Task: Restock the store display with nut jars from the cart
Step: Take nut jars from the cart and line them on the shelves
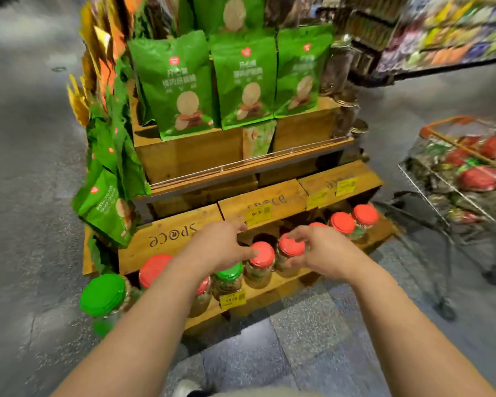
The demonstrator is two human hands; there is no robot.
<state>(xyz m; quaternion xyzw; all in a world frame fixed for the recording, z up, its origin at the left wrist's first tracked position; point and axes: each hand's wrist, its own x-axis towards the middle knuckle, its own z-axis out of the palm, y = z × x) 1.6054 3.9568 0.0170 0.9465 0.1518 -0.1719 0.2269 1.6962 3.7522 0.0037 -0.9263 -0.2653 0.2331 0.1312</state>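
Both hands are down at the bottom ledge of the wooden crate display (169, 253).

Left hand (221, 247): fingers curled, tips touching the left edge of the red lid of a clear plastic nut jar (259, 263). It may be a pinch on the lid rim or just contact; the blur leaves that unclear.

Right hand (321, 250): fingers and thumb wrapped around a second red-lidded clear jar (289, 255), thumb low on the jar body, fingertips over the far side of the lid. Grasping it. The jar stands upright on the ledge, touching or just beside the first jar.

Just left of the left fingertips and nearer the camera: a green-lidded clear jar (229, 279), partly under the left wrist. Further left along the forearm are a larger red-lidded jar (155, 269) and, at the display's corner, a big green-lidded jar (105, 296).

Right of the right hand's fingers, further along the ledge: two more red-capped jars (352, 220), side by side.

A yellow price tag (232, 300) sits on the ledge front below the left hand. Another yellow tag (257, 214) is on the crate just beyond the left fingertips.

Above the fingers: green stand-up snack pouches (241, 75) lined up on the upper crates.

Well to the right of the right hand: a wire shopping cart with orange handle (453, 179), loaded with red-lidded jars; contents blurred.

Floor is grey speckled tile (284, 353).
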